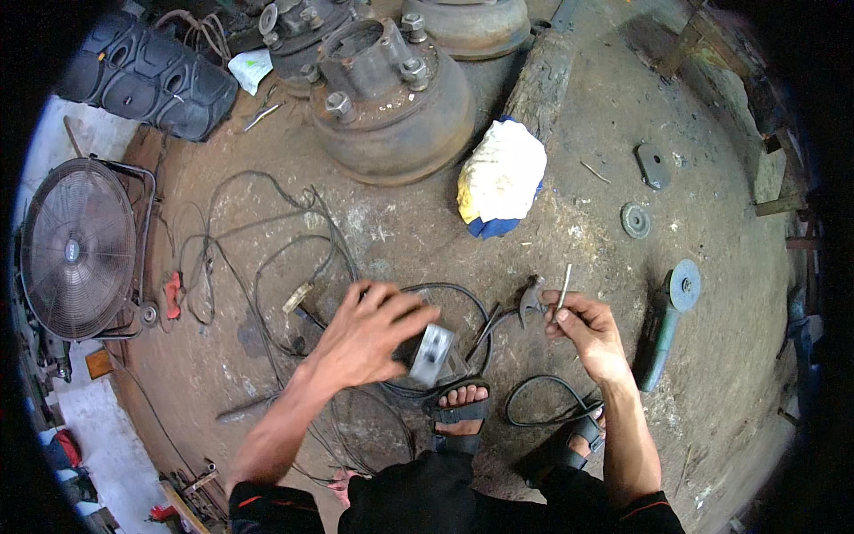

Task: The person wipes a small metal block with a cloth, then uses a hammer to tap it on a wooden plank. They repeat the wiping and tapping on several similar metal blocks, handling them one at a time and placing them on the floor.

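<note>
My left hand (374, 334) is slightly smeared by motion, its fingers apart, beside a small grey metal block (433, 354) with holes in it. The hand does not appear to be closed on the block, which sits just above my sandalled foot (461, 411). In my right hand (587, 334) a short thin metal rod (566, 283) is pinched between thumb and fingers, pointing upward. A claw hammer (531, 298) lies just left of that hand, its handle partly hidden among cables.
To the right lies a green angle grinder (658, 343); beyond it are a round disc (635, 220) and a dark plate (653, 166). Tangled cables (258, 240) spread at left, near a floor fan (78, 249). Heavy wheel hubs (391, 120) and a white cloth bundle (504, 169) stand ahead.
</note>
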Demonstrator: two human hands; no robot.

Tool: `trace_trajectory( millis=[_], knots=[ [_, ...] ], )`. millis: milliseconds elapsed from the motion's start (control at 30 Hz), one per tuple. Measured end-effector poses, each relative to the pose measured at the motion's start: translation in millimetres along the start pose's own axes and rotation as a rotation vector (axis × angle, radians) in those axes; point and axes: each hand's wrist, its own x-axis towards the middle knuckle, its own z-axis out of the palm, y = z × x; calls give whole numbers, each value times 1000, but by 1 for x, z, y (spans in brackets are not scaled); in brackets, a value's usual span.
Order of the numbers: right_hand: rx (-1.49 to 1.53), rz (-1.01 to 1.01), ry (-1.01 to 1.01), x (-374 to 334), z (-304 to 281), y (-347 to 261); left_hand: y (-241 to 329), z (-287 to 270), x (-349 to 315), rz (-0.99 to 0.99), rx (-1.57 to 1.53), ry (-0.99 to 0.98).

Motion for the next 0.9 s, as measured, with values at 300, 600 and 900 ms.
trace_trajectory(
  millis=[300, 600, 900],
  knots=[
    [-74, 24, -103, 1, 33, -2, -17, 36, -9, 368, 236, -170],
    [-85, 52, 2, 4, 39, 9, -13, 34, 18, 506, 286, -279],
    [-292, 24, 138, 41, 36, 9, -2, 34, 6, 369, 267, -236]
  ],
)
